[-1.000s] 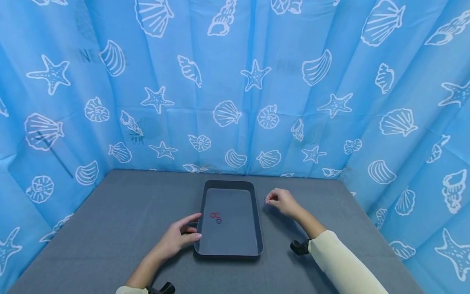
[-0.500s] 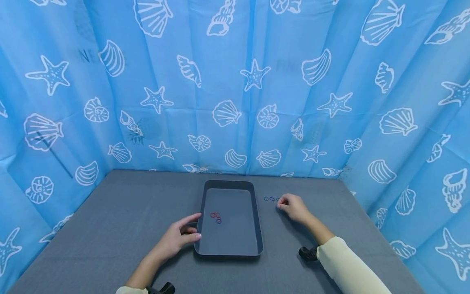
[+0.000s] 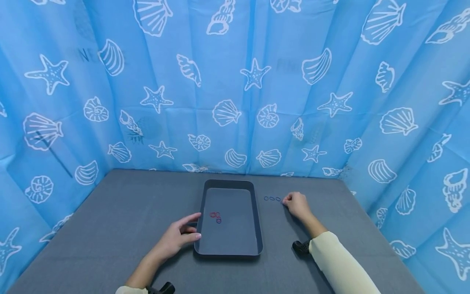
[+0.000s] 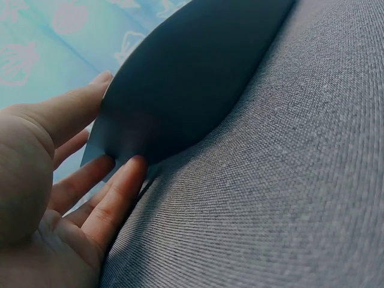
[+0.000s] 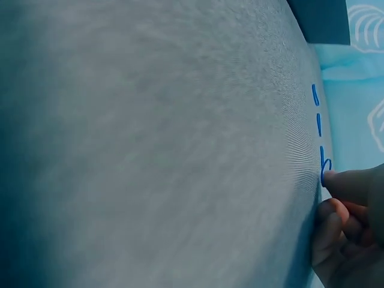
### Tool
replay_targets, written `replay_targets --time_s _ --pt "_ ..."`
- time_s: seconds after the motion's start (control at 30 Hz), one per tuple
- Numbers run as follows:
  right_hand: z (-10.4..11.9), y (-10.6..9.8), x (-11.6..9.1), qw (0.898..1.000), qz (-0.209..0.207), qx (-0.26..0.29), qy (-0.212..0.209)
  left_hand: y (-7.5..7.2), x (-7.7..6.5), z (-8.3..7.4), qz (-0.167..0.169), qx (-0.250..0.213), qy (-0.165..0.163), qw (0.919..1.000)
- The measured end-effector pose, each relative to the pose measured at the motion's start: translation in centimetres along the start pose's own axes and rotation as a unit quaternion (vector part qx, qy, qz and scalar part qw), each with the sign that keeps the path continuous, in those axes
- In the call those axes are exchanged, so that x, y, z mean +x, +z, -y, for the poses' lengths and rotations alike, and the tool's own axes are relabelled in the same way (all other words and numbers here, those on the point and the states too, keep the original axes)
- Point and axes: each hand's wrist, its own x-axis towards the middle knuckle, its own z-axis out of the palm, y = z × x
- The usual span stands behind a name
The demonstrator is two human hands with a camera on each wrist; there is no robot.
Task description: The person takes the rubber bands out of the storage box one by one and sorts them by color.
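Observation:
My left hand (image 3: 175,240) rests at the left side of a dark grey tray (image 3: 258,237). In the left wrist view, its thumb touches the rim and its fairly straight fingers (image 4: 123,189) touch the outer wall. To the right of the tray, my right hand (image 3: 298,206) is low over the table. Its thumb and finger pinch a small blue rubber band (image 5: 326,171), partly hidden by the fingertips. Several blue rubber bands (image 3: 272,199) lie in a row between the tray and this hand. Inside the tray are red rubber bands (image 3: 213,214) and a dark blue rubber band (image 3: 218,221), close together.
Grey cloth covers the table (image 3: 121,212). A blue curtain (image 3: 227,73) with white shells and starfish hangs behind it and at both sides. The tray's raised walls stand between the two hands.
My right hand has moved right, away from the tray's side, uncovering the row of blue rubber bands. The left hand, the tray and the bands in it have stayed put.

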Motion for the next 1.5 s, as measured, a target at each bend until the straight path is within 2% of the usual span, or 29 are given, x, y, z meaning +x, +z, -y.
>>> replay_targets --time_s 0.2,0.6,1.27,1.5 --pt "0.3 0.1 0.8 0.999 -0.004 -0.022 0.029 0.0 -0.1 0.2 0.001 -0.003 0.003 1.0000" --pt "0.9 -0.1 1.4 0.997 -0.001 -0.013 0.082 -0.1 -0.1 -0.2 0.003 0.000 -0.001 1.0000" --pt "0.3 0.1 1.5 0.996 -0.027 0.023 0.082 -0.1 -0.3 -0.6 0.004 -0.005 0.009 0.9999" --pt "0.6 -0.1 1.1 0.996 -0.023 0.045 0.077 -0.1 -0.3 -0.4 0.009 0.006 0.009 0.9999"
